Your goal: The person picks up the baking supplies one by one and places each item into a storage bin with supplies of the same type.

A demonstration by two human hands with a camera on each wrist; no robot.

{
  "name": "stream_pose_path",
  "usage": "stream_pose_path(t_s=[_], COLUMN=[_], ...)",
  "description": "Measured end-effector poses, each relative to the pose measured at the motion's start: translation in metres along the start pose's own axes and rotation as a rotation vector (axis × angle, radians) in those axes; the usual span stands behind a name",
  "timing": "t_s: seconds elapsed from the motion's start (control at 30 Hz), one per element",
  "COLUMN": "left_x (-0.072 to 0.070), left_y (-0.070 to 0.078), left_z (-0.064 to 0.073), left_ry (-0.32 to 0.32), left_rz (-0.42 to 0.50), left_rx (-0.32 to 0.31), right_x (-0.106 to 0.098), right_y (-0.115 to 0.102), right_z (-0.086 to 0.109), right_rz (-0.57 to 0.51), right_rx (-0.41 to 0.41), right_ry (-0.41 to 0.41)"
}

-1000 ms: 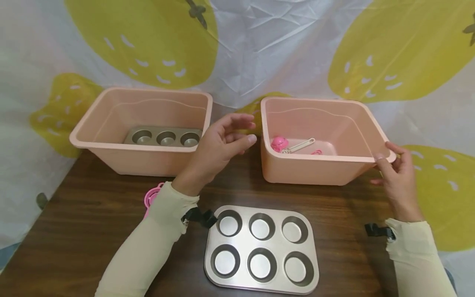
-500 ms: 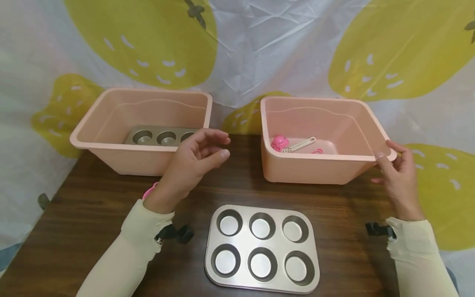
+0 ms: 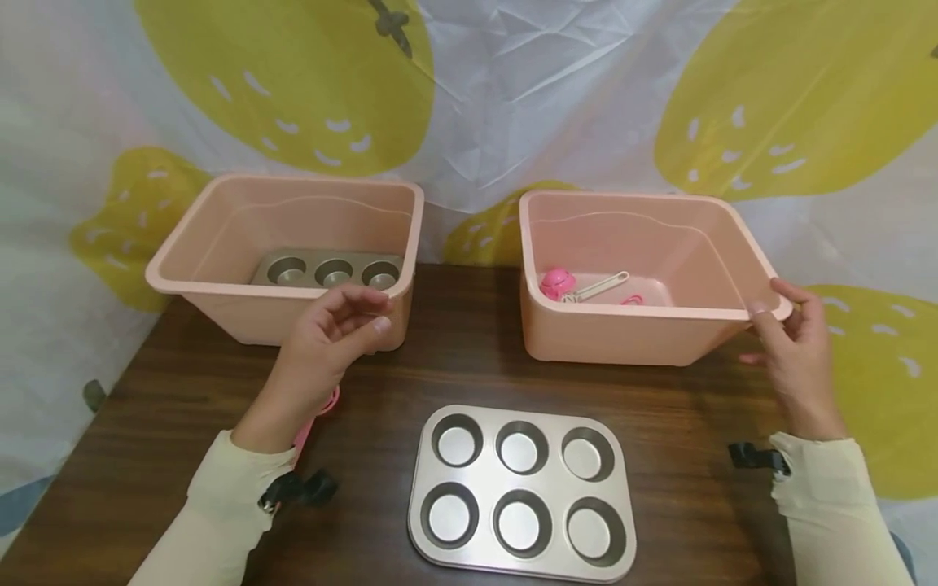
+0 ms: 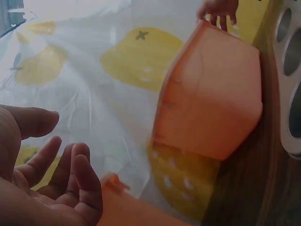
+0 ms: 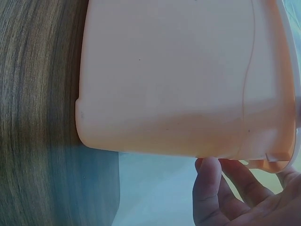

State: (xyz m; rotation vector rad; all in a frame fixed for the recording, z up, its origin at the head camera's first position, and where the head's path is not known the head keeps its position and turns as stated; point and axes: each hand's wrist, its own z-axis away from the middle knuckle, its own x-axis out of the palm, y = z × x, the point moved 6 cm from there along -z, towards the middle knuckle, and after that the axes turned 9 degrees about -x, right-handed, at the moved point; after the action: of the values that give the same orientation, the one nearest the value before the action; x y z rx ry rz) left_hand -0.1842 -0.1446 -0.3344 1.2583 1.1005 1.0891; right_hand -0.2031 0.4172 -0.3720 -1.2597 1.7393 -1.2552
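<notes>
My right hand (image 3: 799,350) grips the near right corner rim of the right-hand pink plastic bin (image 3: 608,338), which stands on the table. In the right wrist view its fingers (image 5: 207,183) touch the outside of the bin's wall (image 5: 164,84). My left hand (image 3: 318,358) hovers in front of the left-hand pink bin (image 3: 234,305), loosely curled with nothing between thumb and fingers. Beneath its wrist lies a pink tool with a round end (image 3: 330,400), mostly hidden. A metal muffin tin (image 3: 522,480) lies in front, between the hands.
Inside the left bin sits another muffin tin (image 3: 286,273). The right bin contains a pink round-headed item (image 3: 558,282), a cream handle (image 3: 604,285) and a small pink piece (image 3: 632,300). A lemon-print cloth (image 3: 476,98) hangs behind the dark wooden table (image 3: 366,439).
My left hand has moved left and toward me, from the gap between the bins to the left bin's front. My right hand stays on the rim of the right bin.
</notes>
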Motion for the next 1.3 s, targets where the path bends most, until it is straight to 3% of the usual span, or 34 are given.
stream_pose_path(t_s=[0.3, 0.67, 0.77, 1.0, 1.13, 1.3], left_x=[-0.032, -0.073, -0.084, -0.109, -0.116, -0.114], left_y=[-0.03, -0.066, -0.077, -0.104, -0.118, -0.128], left_z=[0.01, 0.026, 0.029, 0.03, 0.03, 0.031], left_ry=[0.068, 0.127, 0.179, 0.283, 0.262, 0.185], left_rz=[-0.053, 0.085, 0.017, -0.291, -0.334, -0.344], left_rx=[-0.055, -0.061, -0.104, -0.289, -0.349, -0.366], right_x=[-0.002, -0.002, -0.002, -0.001, -0.001, 0.0], right_y=[-0.001, -0.001, -0.002, -0.001, 0.0, 0.0], right_z=[0.003, 0.002, 0.001, 0.001, 0.001, 0.001], right_rz=[0.009, 0.016, 0.01, 0.006, 0.01, 0.022], right_rx=[0.003, 0.008, 0.005, -0.002, 0.0, 0.004], right_ry=[0.02, 0.009, 0.012, 0.0, -0.005, -0.023])
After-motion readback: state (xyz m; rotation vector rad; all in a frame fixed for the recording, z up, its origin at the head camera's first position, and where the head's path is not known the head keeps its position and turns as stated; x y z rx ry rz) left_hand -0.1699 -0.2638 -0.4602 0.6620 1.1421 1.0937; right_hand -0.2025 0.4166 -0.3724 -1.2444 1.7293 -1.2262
